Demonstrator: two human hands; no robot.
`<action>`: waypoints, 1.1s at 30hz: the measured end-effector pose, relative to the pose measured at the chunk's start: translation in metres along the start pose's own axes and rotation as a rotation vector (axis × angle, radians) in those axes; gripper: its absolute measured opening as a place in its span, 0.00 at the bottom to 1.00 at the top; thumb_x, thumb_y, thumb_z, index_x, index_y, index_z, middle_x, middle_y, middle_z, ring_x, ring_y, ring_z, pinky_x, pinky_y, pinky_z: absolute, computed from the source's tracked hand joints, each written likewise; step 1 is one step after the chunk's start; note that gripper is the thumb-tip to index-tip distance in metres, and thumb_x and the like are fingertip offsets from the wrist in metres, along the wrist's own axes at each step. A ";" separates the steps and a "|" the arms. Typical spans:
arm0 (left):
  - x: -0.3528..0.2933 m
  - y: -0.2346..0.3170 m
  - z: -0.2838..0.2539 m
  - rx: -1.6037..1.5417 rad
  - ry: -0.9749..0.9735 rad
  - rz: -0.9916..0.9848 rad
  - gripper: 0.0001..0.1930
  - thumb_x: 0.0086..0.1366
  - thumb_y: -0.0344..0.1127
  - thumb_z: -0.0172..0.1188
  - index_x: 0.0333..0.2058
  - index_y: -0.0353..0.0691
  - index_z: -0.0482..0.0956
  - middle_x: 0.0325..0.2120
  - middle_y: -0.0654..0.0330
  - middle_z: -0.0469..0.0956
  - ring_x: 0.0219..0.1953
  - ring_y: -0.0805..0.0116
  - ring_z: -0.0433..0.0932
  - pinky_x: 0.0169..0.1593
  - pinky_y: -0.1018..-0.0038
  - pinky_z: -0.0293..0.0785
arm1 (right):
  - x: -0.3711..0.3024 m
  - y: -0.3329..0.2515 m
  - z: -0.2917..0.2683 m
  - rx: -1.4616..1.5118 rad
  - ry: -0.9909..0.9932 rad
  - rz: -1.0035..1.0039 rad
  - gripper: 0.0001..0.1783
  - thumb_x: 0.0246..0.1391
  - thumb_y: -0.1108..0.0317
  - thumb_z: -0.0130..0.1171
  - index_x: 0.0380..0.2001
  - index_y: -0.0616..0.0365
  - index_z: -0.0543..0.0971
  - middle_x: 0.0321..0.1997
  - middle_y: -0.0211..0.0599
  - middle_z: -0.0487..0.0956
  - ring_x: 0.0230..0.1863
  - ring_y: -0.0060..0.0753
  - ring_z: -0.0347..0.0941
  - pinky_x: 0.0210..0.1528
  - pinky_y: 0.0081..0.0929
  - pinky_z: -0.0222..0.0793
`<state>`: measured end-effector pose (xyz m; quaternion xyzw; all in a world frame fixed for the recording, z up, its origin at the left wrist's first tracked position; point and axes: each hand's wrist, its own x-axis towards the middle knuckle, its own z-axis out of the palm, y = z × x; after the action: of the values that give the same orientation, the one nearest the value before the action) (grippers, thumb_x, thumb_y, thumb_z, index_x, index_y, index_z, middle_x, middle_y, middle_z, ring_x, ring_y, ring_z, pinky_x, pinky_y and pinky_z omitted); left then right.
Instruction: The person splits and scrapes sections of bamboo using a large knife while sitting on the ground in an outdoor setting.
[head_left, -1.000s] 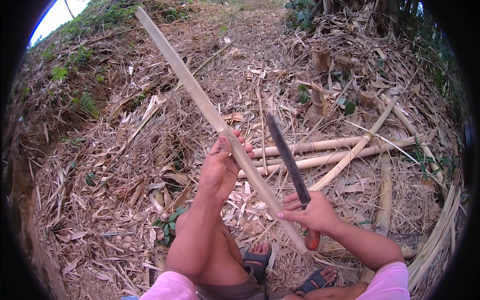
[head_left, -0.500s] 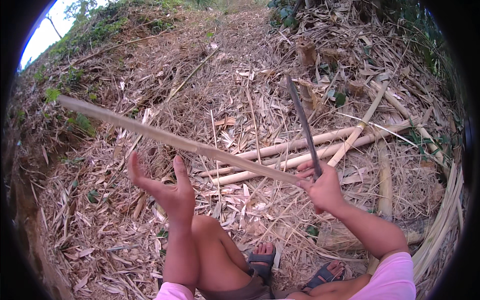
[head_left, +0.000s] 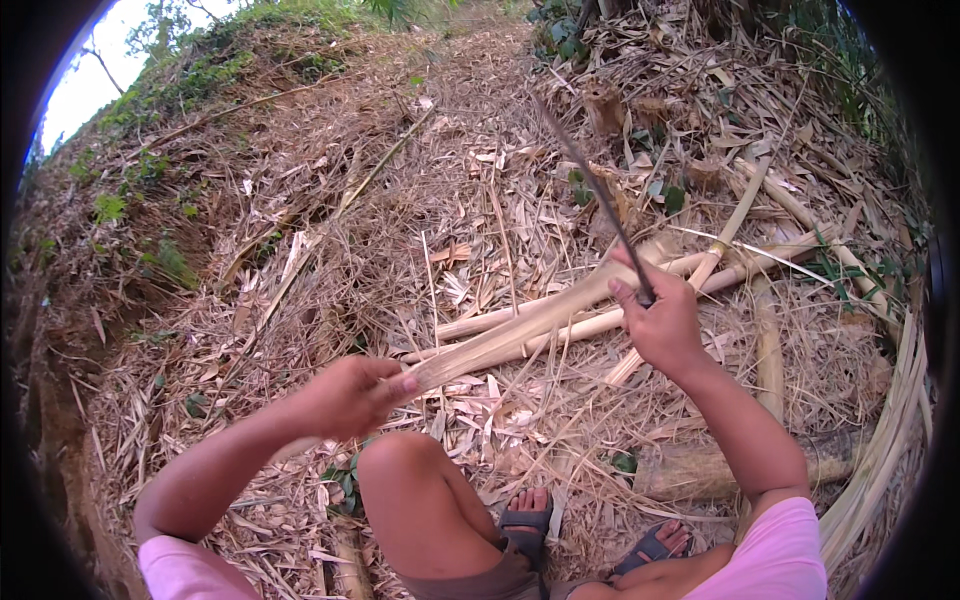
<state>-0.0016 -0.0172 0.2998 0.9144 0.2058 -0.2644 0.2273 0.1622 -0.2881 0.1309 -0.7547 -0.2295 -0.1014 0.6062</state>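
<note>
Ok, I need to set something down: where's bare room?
No spot looks bare of dry litter. The most open patch lies between the left hand and far-left dirt edge. Crossed bamboo poles crowd the ground beyond the right hand.

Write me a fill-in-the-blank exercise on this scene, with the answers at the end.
1. The knife is held in the person's ____.
2. The near end of the pale strip is gripped by the person's ____.
3. The colour of the sleeves is ____.
4. The dark sandals are worn on the person's ____.

Missing words: right hand; left hand; pink; feet.
</note>
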 end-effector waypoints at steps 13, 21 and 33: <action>0.046 0.035 0.139 -1.079 -0.343 0.051 0.13 0.75 0.44 0.43 0.45 0.41 0.67 0.30 0.64 0.67 0.20 0.76 0.60 0.19 0.81 0.55 | -0.075 -0.038 -0.006 -0.212 -0.347 -0.038 0.23 0.58 0.45 0.60 0.38 0.57 0.79 0.25 0.41 0.80 0.25 0.47 0.79 0.27 0.38 0.73; 0.055 0.030 0.197 -1.067 -0.448 0.148 0.21 0.77 0.50 0.36 0.29 0.41 0.64 0.11 0.70 0.54 0.14 0.80 0.53 0.19 0.80 0.53 | -0.119 -0.004 0.001 -0.409 -0.381 -0.141 0.34 0.57 0.34 0.53 0.25 0.59 0.74 0.18 0.42 0.77 0.20 0.43 0.78 0.21 0.37 0.73; 0.054 0.007 0.218 -0.806 -0.056 0.343 0.18 0.78 0.43 0.40 0.34 0.36 0.70 0.20 0.65 0.68 0.15 0.82 0.60 0.17 0.81 0.57 | -0.105 0.006 0.027 -0.515 -0.308 -0.388 0.34 0.55 0.32 0.55 0.19 0.55 0.73 0.11 0.34 0.72 0.13 0.35 0.74 0.16 0.32 0.71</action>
<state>-0.0416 -0.1233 0.1057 0.7660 0.1314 -0.1461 0.6120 0.0697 -0.2866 0.0742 -0.8315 -0.4242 -0.1540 0.3238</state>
